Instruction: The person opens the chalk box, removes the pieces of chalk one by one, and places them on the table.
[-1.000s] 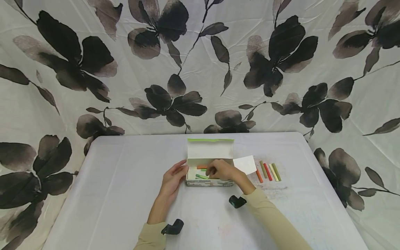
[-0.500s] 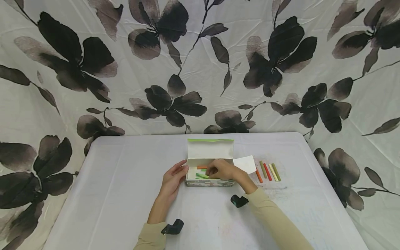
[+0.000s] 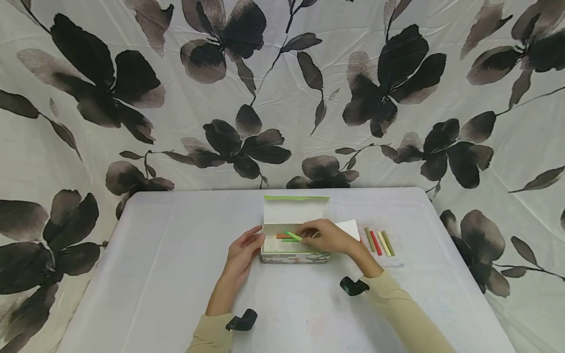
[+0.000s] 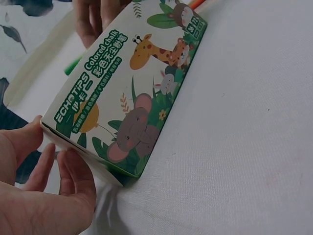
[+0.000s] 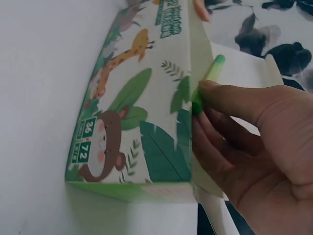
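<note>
An open box of colored chalk (image 3: 295, 258) stands on the white table, its printed side toward me. My left hand (image 3: 242, 251) grips the box's left end; in the left wrist view the thumb is at the top edge and the fingers (image 4: 76, 171) lie along the end. Over the box's right half, my right hand (image 3: 326, 236) pinches a light green chalk stick (image 3: 294, 236) between thumb and fingers. The same chalk stick (image 5: 213, 73) slants up past the thumb in the right wrist view. Inside the box lie an orange chalk (image 3: 282, 236) and a green chalk (image 3: 288, 240).
Right of the box, several chalk sticks lie in a row, among them a red chalk (image 3: 376, 243) and an olive chalk (image 3: 387, 243). The lid (image 3: 295, 211) stands up at the back, and a white side flap (image 3: 348, 228) sticks out right. Floral cloth (image 3: 247, 142) hangs behind the table.
My right hand has risen and moved right from inside the box, bringing out the light green chalk stick. My left hand stays at the box's left end.
</note>
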The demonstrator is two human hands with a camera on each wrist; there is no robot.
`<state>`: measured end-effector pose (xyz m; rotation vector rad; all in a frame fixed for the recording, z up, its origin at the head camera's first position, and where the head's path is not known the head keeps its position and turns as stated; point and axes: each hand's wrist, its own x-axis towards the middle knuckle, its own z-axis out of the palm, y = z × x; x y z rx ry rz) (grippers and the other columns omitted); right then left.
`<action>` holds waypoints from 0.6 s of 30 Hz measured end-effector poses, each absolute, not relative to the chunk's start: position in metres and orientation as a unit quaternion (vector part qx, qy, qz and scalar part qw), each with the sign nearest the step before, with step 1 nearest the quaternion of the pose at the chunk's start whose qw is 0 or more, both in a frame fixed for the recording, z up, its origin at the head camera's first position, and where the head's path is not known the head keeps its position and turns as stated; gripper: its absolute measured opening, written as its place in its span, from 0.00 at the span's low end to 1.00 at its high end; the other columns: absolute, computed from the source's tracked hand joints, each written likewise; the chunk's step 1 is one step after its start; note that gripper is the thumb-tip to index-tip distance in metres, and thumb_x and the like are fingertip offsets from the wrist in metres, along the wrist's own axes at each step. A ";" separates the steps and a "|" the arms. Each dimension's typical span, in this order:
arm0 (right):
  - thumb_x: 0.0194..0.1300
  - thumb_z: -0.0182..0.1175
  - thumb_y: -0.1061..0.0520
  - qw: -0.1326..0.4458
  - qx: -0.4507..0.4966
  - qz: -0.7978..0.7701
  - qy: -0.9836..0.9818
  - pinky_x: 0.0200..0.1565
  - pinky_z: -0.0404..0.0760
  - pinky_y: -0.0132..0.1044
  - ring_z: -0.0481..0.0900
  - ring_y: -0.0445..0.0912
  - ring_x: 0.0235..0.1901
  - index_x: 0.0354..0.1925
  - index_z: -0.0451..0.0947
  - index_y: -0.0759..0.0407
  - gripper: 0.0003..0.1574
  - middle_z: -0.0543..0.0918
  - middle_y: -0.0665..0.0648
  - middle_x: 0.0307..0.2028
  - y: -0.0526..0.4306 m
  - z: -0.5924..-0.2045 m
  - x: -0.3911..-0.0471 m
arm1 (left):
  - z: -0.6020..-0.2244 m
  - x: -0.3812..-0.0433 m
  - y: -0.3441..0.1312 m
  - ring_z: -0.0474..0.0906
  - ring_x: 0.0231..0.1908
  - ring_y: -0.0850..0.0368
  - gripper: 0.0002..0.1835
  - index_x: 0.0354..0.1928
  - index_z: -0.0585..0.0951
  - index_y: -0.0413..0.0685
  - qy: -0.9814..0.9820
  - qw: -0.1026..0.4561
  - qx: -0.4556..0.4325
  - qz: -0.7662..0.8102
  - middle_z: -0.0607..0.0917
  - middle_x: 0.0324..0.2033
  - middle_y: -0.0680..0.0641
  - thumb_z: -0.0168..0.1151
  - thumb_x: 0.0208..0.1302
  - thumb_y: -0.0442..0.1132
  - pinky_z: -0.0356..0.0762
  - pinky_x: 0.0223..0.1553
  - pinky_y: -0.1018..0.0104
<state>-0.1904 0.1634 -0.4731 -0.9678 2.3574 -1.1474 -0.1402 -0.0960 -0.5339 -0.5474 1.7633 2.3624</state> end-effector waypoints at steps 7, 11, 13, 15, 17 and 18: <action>0.71 0.66 0.62 0.143 -0.280 -0.458 0.832 0.50 0.83 0.38 0.83 0.49 0.44 0.53 0.84 0.65 0.14 0.86 0.58 0.44 0.184 -0.465 -0.188 | -0.532 -0.140 -0.095 0.79 0.44 0.60 0.23 0.65 0.79 0.41 0.586 0.067 -0.185 0.786 0.83 0.46 0.50 0.67 0.69 0.33 0.79 0.53 0.64; 0.71 0.65 0.61 0.131 -0.248 -0.488 0.827 0.50 0.83 0.37 0.83 0.52 0.46 0.55 0.82 0.66 0.16 0.86 0.60 0.47 0.201 -0.463 -0.185 | -0.532 -0.139 -0.094 0.79 0.44 0.60 0.24 0.65 0.79 0.41 0.586 0.066 -0.189 0.785 0.83 0.46 0.50 0.68 0.69 0.33 0.78 0.53 0.64; 0.71 0.66 0.61 0.123 -0.233 -0.497 0.827 0.49 0.83 0.36 0.83 0.52 0.46 0.56 0.82 0.66 0.17 0.86 0.61 0.48 0.209 -0.460 -0.182 | -0.532 -0.139 -0.094 0.79 0.44 0.60 0.24 0.65 0.79 0.41 0.585 0.067 -0.190 0.786 0.84 0.45 0.51 0.68 0.69 0.34 0.79 0.53 0.65; 0.71 0.66 0.61 0.114 -0.221 -0.502 0.828 0.49 0.83 0.35 0.83 0.52 0.46 0.57 0.81 0.66 0.18 0.86 0.61 0.48 0.217 -0.457 -0.180 | -0.532 -0.139 -0.094 0.79 0.45 0.58 0.24 0.65 0.79 0.41 0.582 0.067 -0.191 0.788 0.84 0.45 0.51 0.68 0.69 0.33 0.79 0.52 0.65; 0.71 0.66 0.61 0.106 -0.208 -0.508 0.829 0.49 0.83 0.35 0.84 0.52 0.47 0.57 0.81 0.66 0.19 0.86 0.61 0.49 0.225 -0.454 -0.177 | -0.532 -0.139 -0.094 0.79 0.46 0.57 0.24 0.65 0.79 0.41 0.580 0.067 -0.194 0.788 0.84 0.45 0.51 0.68 0.69 0.33 0.79 0.52 0.65; 0.71 0.66 0.60 0.102 -0.201 -0.510 0.830 0.50 0.83 0.35 0.84 0.52 0.47 0.58 0.81 0.66 0.19 0.86 0.62 0.49 0.229 -0.452 -0.176 | -0.532 -0.139 -0.094 0.79 0.47 0.56 0.24 0.65 0.79 0.41 0.579 0.067 -0.195 0.788 0.84 0.45 0.51 0.68 0.69 0.33 0.79 0.52 0.66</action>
